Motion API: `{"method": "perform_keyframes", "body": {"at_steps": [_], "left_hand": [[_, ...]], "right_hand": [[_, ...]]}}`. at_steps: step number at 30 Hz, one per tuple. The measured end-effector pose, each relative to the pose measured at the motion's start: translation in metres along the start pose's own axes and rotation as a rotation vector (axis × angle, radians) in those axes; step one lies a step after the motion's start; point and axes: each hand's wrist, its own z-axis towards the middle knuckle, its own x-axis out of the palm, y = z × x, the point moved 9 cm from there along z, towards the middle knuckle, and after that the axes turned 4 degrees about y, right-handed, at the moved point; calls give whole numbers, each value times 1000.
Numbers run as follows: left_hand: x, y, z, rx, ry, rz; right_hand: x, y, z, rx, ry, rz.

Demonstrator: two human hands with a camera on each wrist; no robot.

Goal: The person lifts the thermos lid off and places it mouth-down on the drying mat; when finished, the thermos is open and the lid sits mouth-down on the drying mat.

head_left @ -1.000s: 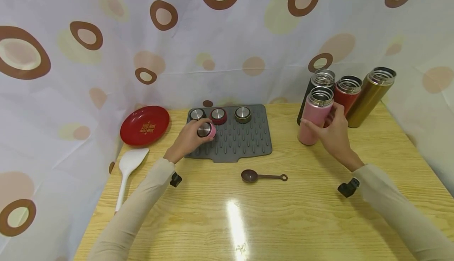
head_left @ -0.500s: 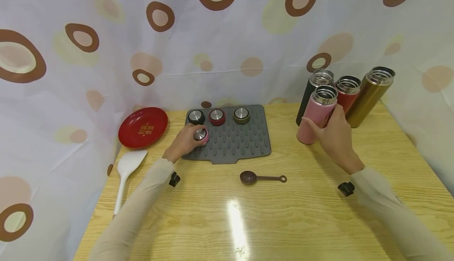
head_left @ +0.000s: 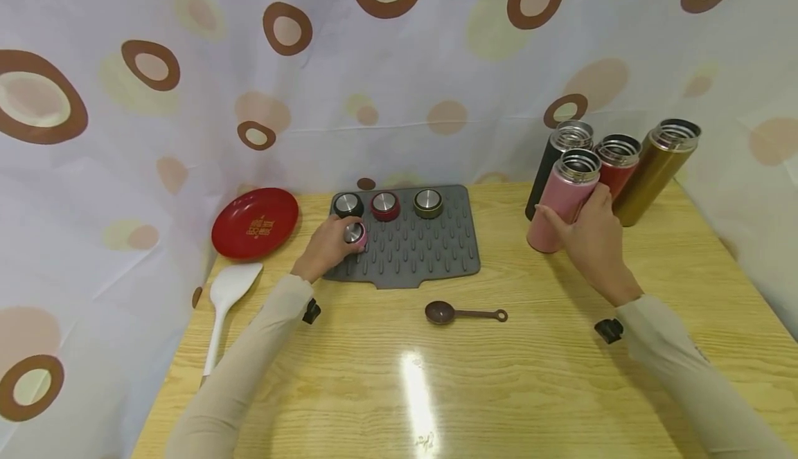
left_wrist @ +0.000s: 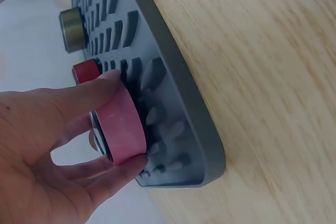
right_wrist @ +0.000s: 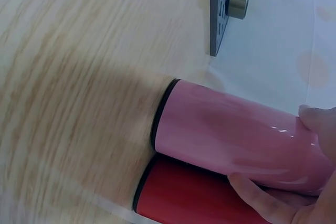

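Observation:
My left hand (head_left: 327,246) pinches a pink bottle lid (left_wrist: 123,124) between thumb and fingers, down at the left part of the grey ribbed mat (head_left: 424,251). Behind it on the mat are a black lid (head_left: 348,204), a red lid (head_left: 385,205) and an olive-gold lid (head_left: 428,203). On the right, my right hand (head_left: 595,244) grips the lidless pink bottle (right_wrist: 236,135) around its side. Close beside that bottle stand a red bottle (right_wrist: 199,192), a black bottle (head_left: 548,168) and a gold bottle (head_left: 657,168), all with open steel mouths.
A red plate (head_left: 255,223) lies at the back left, with a white spatula (head_left: 227,293) in front of it. Nearer me, a brown measuring spoon (head_left: 440,312) rests on the wooden table (head_left: 499,390). A patterned curtain (head_left: 399,85) hangs behind.
My left hand has lowered the pink lid slightly leftward onto the mat. My right hand has shifted the pink bottle a little toward the red bottle.

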Motion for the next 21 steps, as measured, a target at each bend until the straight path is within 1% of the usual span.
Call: {"method": "perform_keyframes", "body": {"at_steps": [6,12,15,17,19,21], "left_hand": [[1,-3,6,41,-21,4],[2,4,5,3,-9,-52],[1,5,4,0,-10,-70],[1,5,3,2,-16,-80],[2,5,2,0,-26,-85],[3,4,-1,-1,-44,-93]], "right_hand": [[-7,-5,6,17,-15,21],[-5,-2,12,-5,10,0],[-6,3,12,-18,35,-11],[-7,6,11,-24,79,-37],[-7,9,8,-28,152,-78],[-7,13,3,-50,228,-129]]}}
